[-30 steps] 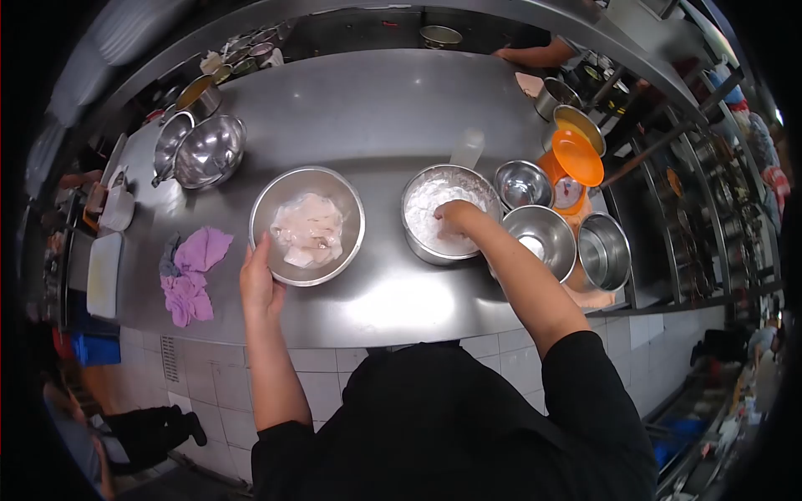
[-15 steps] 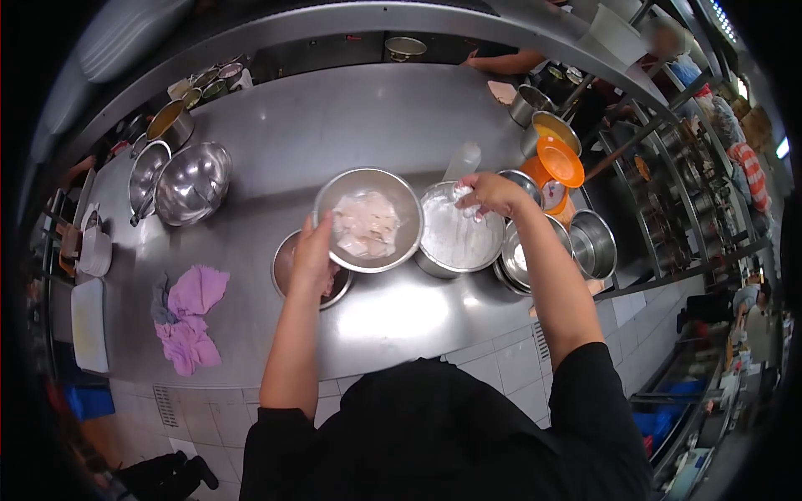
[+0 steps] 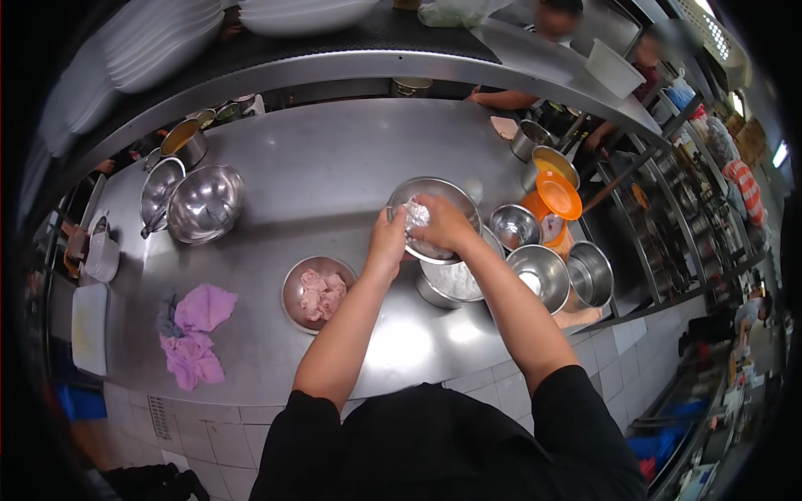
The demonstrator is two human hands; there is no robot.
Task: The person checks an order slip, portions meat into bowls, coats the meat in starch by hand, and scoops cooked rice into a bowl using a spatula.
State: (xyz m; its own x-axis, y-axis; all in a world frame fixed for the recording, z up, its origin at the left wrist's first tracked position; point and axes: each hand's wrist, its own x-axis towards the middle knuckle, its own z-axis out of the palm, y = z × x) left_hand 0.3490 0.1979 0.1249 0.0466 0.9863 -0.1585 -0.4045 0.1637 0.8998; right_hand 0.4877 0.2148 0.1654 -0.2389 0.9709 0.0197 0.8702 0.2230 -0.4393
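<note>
My left hand [image 3: 388,242] grips the left rim of a steel bowl [image 3: 447,185], which is raised and overlaps a pot of white powder [image 3: 455,282]. Inside that bowl is my right hand [image 3: 440,224], beside a white powdery clump [image 3: 415,215]; its fingertips are hidden, so I cannot tell whether they hold anything. Most of the bowl's contents are covered by my hands. To the left, a second steel bowl [image 3: 288,288] with pale pink meat pieces [image 3: 321,294] rests on the steel table.
Steel bowls [image 3: 539,275] and an orange container [image 3: 558,195] stand at the right. Large steel bowls [image 3: 205,204], a purple cloth [image 3: 205,307] and a white board [image 3: 90,327] are at the left. An overhead shelf [image 3: 401,67] crosses the far side, with people beyond.
The held bowl has moved right, over the powder pot, uncovering the bowl of pink meat. My right hand has gone from above the powder into the held bowl.
</note>
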